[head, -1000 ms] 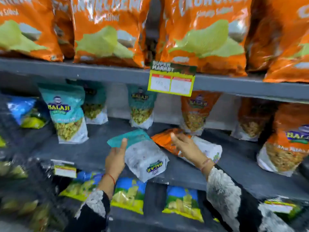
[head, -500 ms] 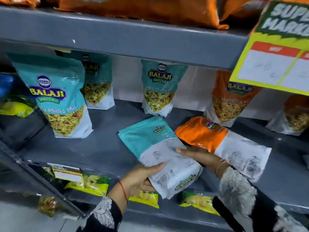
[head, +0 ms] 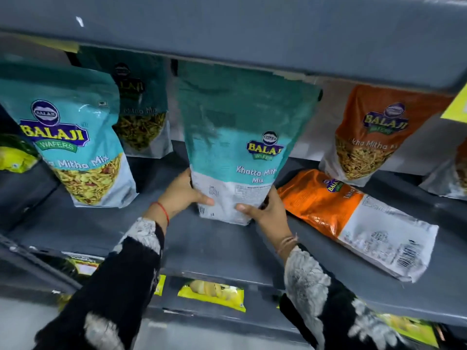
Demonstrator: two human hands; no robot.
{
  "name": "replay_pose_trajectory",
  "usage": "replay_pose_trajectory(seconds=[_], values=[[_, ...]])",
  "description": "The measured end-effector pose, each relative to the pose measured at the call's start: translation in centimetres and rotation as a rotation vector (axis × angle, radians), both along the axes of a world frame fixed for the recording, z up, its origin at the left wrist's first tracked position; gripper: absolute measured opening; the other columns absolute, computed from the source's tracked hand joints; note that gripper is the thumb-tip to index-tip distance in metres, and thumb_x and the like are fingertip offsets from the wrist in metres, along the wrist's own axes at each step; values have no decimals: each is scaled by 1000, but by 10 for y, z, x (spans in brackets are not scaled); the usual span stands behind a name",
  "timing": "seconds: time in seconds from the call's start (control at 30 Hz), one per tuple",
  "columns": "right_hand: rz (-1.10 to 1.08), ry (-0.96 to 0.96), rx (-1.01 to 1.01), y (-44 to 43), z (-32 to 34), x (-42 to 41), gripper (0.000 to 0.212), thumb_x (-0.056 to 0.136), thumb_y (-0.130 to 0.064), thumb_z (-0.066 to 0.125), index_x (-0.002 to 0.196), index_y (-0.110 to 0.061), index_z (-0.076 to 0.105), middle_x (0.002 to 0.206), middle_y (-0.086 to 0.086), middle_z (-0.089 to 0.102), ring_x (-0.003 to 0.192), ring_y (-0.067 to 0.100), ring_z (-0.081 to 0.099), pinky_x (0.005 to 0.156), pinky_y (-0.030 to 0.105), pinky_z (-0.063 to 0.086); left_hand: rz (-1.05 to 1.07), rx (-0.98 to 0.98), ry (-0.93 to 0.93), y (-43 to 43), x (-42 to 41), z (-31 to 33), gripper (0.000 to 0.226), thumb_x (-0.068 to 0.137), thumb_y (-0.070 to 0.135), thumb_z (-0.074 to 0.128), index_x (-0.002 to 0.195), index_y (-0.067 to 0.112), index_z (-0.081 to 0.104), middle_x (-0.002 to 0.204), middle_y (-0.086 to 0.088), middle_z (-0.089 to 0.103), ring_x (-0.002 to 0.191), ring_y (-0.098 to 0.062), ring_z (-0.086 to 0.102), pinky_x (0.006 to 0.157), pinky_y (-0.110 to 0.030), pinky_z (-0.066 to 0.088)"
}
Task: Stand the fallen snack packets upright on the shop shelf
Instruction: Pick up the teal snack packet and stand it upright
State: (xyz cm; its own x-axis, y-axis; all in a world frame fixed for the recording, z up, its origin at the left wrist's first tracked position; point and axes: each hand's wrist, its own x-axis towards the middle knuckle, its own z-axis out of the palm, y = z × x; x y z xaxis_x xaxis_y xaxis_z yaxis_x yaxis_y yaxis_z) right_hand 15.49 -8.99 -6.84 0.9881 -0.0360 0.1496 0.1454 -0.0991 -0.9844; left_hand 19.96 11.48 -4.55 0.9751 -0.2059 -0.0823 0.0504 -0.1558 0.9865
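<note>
A teal and white snack packet (head: pixel 240 137) stands upright in the middle of the grey shelf (head: pixel 214 246), its back facing me. My left hand (head: pixel 183 193) grips its lower left edge and my right hand (head: pixel 267 212) grips its lower right corner. Just to the right an orange and white packet (head: pixel 353 221) lies flat on the shelf, back side up, its top pointing to the back left.
Upright teal packets stand at the left (head: pixel 75 147) and behind (head: pixel 141 114); an upright orange one (head: pixel 374 137) stands at the back right. The upper shelf's edge (head: pixel 252 39) hangs low overhead. Yellow packets (head: pixel 212 296) sit on the shelf below.
The teal packet lay flat on the shelf before; both hands have raised it upright. The view has moved closer to the shelf.
</note>
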Motion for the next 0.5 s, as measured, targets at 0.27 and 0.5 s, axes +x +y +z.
replay_pose_trajectory(seconds=[0.27,0.5], values=[[-346,-104,-137,17,-11,-13,68,56,-19,87,111,-13,46,110,3,50,101,11,52,89,22,44,86,-58,11,-4,-16,-29,47,69,-8,68,109,12,53,100,0,63,89,-9,62,71,-8,51],[-320,-138,-470,60,-27,-56,54,75,-38,56,119,-8,43,113,11,44,103,20,38,92,34,40,594,141,-151,-76,-113,-34,61,66,62,52,114,24,52,110,-7,67,100,-24,63,86,-37,51]])
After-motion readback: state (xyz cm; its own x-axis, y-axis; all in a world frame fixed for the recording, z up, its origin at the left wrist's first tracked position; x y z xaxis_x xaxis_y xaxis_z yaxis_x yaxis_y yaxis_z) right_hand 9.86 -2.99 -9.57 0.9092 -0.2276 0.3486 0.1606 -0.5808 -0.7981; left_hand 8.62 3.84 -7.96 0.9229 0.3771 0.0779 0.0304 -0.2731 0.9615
